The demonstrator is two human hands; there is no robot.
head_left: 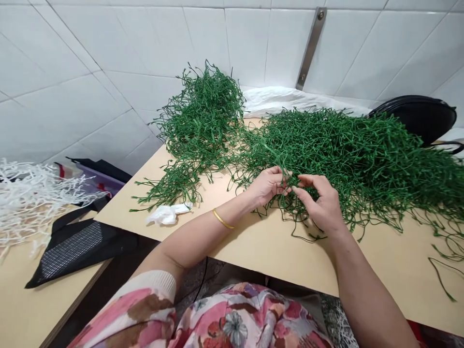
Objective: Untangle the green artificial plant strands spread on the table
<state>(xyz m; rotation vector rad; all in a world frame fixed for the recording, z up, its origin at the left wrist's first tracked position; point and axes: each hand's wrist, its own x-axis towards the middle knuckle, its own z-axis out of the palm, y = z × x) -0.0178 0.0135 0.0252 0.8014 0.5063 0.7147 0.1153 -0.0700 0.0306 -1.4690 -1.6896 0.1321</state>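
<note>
**Narrow pinch by both hands in the green vines [348, 164]**

Fingers of the left hand [268, 186] curl closed around a few strands, and the right hand [319, 203] pinches narrowly between thumb and fingertips, just beside the left. Exactly which strands each hand holds is hard to tell, since the fingers cover them. The vines lie in a large tangled heap on a pale wooden board [380, 270], spreading to the right and running under and past both hands. A smaller, taller clump [203, 113] joins the heap on the left. A crumpled white tissue [168, 214] lies near the left wrist, which wears a gold bangle [223, 219]. Behind the vines are a folded white cloth [282, 99] and a black bag [416, 118], against a white tile wall [108, 48]. On a separate board to the left sit white strands [32, 198] and a black mesh piece [72, 251].
</note>
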